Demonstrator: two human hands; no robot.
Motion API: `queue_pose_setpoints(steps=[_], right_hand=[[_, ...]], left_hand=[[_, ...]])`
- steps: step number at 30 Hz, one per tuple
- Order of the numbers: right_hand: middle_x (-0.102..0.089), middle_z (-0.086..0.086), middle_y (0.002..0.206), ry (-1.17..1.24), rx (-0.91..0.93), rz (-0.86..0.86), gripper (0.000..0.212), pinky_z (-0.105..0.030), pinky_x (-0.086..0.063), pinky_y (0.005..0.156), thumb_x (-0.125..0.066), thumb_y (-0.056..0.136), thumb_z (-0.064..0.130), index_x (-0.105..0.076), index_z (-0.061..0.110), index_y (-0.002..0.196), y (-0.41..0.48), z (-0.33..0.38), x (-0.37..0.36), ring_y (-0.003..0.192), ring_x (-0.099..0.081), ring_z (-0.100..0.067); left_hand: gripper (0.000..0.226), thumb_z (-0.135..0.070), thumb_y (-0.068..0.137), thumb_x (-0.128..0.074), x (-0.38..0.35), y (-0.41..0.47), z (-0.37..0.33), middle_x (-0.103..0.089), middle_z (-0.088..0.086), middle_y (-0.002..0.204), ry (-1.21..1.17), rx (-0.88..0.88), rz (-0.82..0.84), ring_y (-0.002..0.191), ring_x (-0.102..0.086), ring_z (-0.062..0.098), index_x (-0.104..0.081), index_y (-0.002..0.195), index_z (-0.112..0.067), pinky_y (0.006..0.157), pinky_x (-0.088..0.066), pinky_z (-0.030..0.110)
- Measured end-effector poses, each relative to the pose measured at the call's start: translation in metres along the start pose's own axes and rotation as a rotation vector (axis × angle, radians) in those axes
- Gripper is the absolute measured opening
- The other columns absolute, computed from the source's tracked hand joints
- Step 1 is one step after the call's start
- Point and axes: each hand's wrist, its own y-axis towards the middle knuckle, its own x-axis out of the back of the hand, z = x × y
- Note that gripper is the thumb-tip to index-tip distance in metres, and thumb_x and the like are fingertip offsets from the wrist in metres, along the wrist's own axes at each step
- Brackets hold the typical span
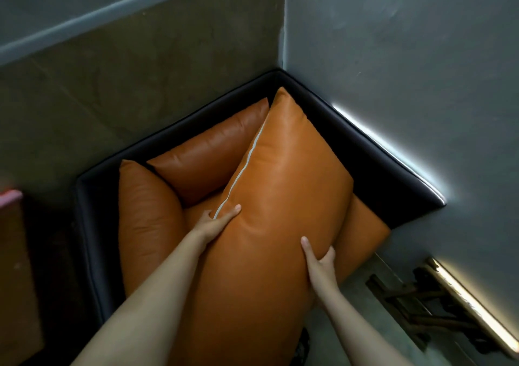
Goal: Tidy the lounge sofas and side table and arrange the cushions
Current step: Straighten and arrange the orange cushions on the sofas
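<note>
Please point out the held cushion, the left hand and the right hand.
held cushion point(283, 197): head view, middle of its orange face.
left hand point(215, 223): head view, back of the hand, at the cushion's left edge.
right hand point(320, 266): head view, back of the hand, at the cushion's right edge.

Sofa point(365, 157): centre, in wall corner point(283, 42).
Front cushion point(280, 197): centre, over the seat.
Back cushion point(207, 157): behind it, upper left.
Side cushion point(146, 219): left of it.
Table point(474, 309): lower right.
</note>
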Motion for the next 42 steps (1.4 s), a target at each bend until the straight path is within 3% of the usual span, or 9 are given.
queue_pose_setpoints(steps=[2, 5, 8, 12, 17, 22, 27, 31, 42], right_hand=[[-0.028, -0.008, 0.155, -0.045, 0.032, 0.015, 0.123, -0.051, -0.035, 0.111, -0.057, 0.059, 0.080, -0.003, 0.024, 0.154, -0.001, 0.008, -0.005, 0.138, -0.034, -0.032], [-0.029, -0.005, 0.155, -0.156, 0.105, 0.037, 0.131, -0.053, -0.034, 0.111, -0.054, 0.048, 0.094, -0.008, 0.031, 0.153, 0.004, 0.019, -0.014, 0.139, -0.033, -0.031], [-0.027, -0.004, 0.156, -0.288, 0.183, 0.063, 0.128, -0.052, -0.028, 0.114, -0.054, 0.048, 0.094, -0.012, 0.034, 0.152, 0.011, 0.035, -0.028, 0.142, -0.028, -0.030], [-0.029, -0.006, 0.154, -0.537, 0.271, 0.079, 0.098, -0.046, -0.022, 0.116, -0.061, 0.074, 0.072, -0.016, 0.035, 0.152, 0.017, 0.053, -0.046, 0.141, -0.025, -0.032], [-0.026, -0.006, 0.156, -0.656, 0.313, 0.073, 0.101, -0.046, -0.023, 0.116, -0.057, 0.072, 0.076, -0.010, 0.038, 0.152, 0.010, 0.037, -0.044, 0.141, -0.024, -0.031], [-0.020, -0.010, 0.158, -0.725, 0.392, 0.035, 0.101, -0.044, -0.015, 0.119, -0.062, 0.073, 0.071, -0.015, 0.031, 0.153, -0.001, 0.049, -0.060, 0.146, -0.014, -0.028], [-0.015, -0.009, 0.160, -0.780, 0.571, 0.049, 0.098, -0.037, -0.006, 0.119, -0.065, 0.076, 0.066, -0.017, 0.028, 0.153, -0.020, 0.079, -0.080, 0.149, -0.004, -0.023], [-0.016, -0.008, 0.160, -0.790, 0.647, 0.024, 0.097, -0.037, -0.001, 0.120, -0.065, 0.076, 0.065, -0.020, 0.025, 0.152, -0.022, 0.113, -0.090, 0.149, 0.000, -0.020], [-0.014, 0.001, 0.161, -0.919, 0.875, -0.019, 0.089, -0.039, -0.001, 0.120, -0.060, 0.080, 0.065, -0.023, 0.027, 0.151, 0.012, 0.201, -0.138, 0.149, 0.003, -0.017]], left_hand=[[0.137, -0.089, 0.032, -0.070, 0.007, -0.003, 0.010, -0.052, 0.009, 0.138, -0.065, 0.019, -0.007, 0.115, -0.058, 0.029, -0.038, 0.145, -0.018, 0.100, -0.048, 0.043], [0.116, -0.080, 0.056, -0.068, 0.016, -0.007, 0.030, -0.055, 0.013, 0.134, -0.197, 0.064, -0.018, 0.110, -0.060, 0.031, -0.038, 0.144, -0.011, 0.091, -0.050, 0.039], [0.121, -0.083, 0.054, -0.061, 0.018, -0.015, 0.058, -0.056, 0.015, 0.131, -0.356, 0.139, 0.004, 0.107, -0.060, 0.032, -0.034, 0.147, -0.012, 0.085, -0.051, 0.039], [0.144, -0.099, 0.033, -0.054, 0.002, -0.021, 0.112, -0.052, 0.013, 0.140, -0.556, 0.236, 0.029, 0.122, -0.052, 0.034, -0.029, 0.151, -0.021, 0.103, -0.044, 0.049], [0.139, -0.098, 0.043, -0.044, -0.015, -0.031, 0.127, -0.043, 0.014, 0.147, -0.618, 0.253, -0.041, 0.128, -0.046, 0.037, -0.021, 0.153, -0.016, 0.108, -0.038, 0.053], [0.100, -0.074, 0.075, -0.056, 0.004, -0.041, 0.087, -0.043, 0.009, 0.147, -0.513, 0.017, -0.252, 0.130, -0.045, 0.031, -0.027, 0.150, -0.014, 0.108, -0.039, 0.044], [0.133, -0.084, 0.042, -0.069, 0.024, -0.042, 0.035, -0.039, 0.009, 0.149, -0.402, -0.163, -0.316, 0.133, -0.044, 0.029, -0.029, 0.149, -0.015, 0.110, -0.038, 0.046], [0.107, -0.053, 0.072, -0.077, 0.038, -0.049, -0.004, -0.020, 0.010, 0.158, -0.254, -0.230, -0.345, 0.142, -0.028, 0.030, -0.019, 0.152, -0.013, 0.115, -0.029, 0.045], [0.095, -0.047, 0.078, -0.075, 0.084, 0.012, -0.083, -0.025, 0.006, 0.157, 0.078, -0.449, -0.371, 0.144, -0.026, 0.026, -0.024, 0.151, -0.015, 0.115, -0.028, 0.041]])
